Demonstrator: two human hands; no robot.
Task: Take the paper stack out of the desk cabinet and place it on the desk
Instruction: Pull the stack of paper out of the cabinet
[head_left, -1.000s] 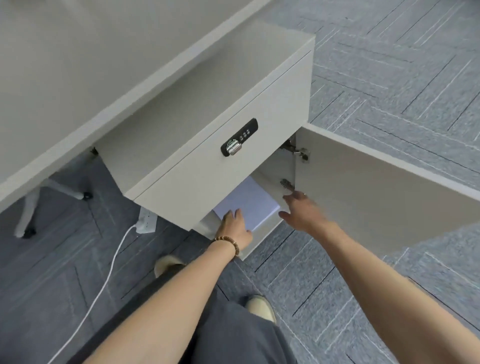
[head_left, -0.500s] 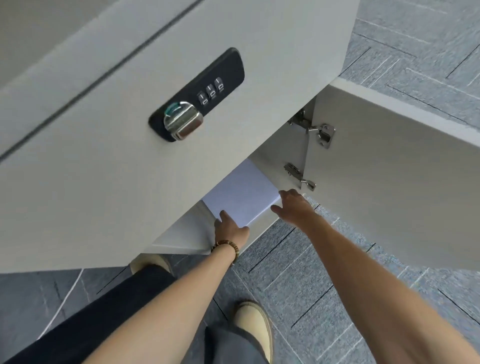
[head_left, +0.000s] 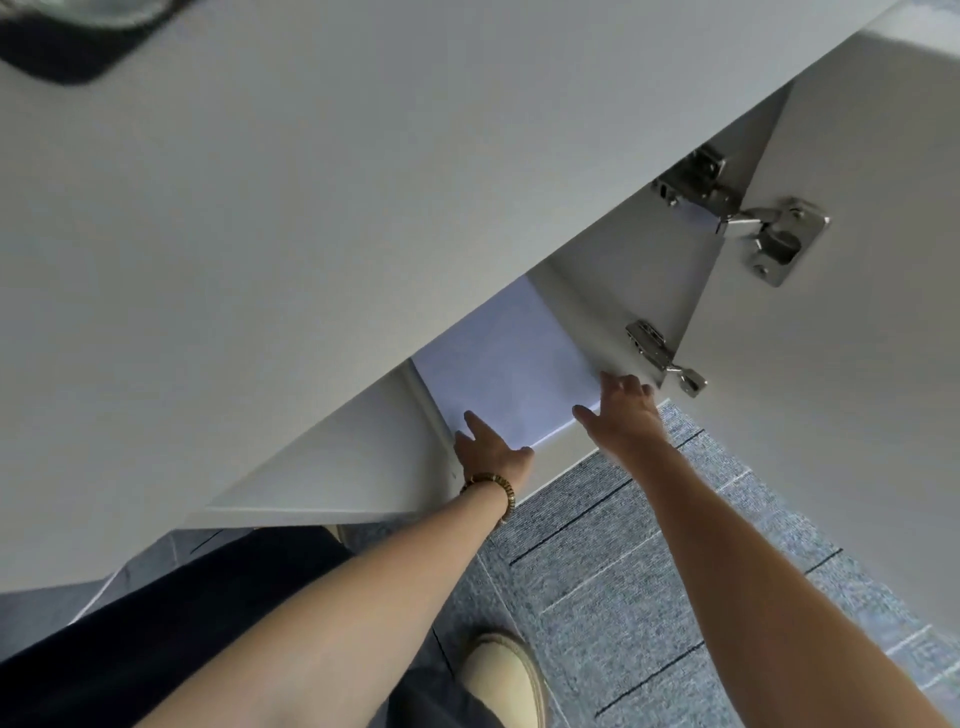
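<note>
A white paper stack (head_left: 509, 364) lies flat on the floor of the open desk cabinet (head_left: 337, 467), its far part hidden under the drawer front. My left hand (head_left: 491, 447) grips the stack's near left corner, thumb on top. My right hand (head_left: 623, 410) holds the near right corner, thumb on the front edge and fingers along the side. The stack still rests on the cabinet floor.
The grey drawer front (head_left: 363, 234) fills the upper view close to the camera. The open cabinet door (head_left: 857, 389) with two metal hinges (head_left: 748, 218) stands at the right. Grey carpet (head_left: 675, 597), my dark trousers and a beige shoe (head_left: 504, 675) are below.
The camera has dropped lower and closer to the cabinet. Both hands have settled on the stack's near corners, the right one sliding onto its right edge.
</note>
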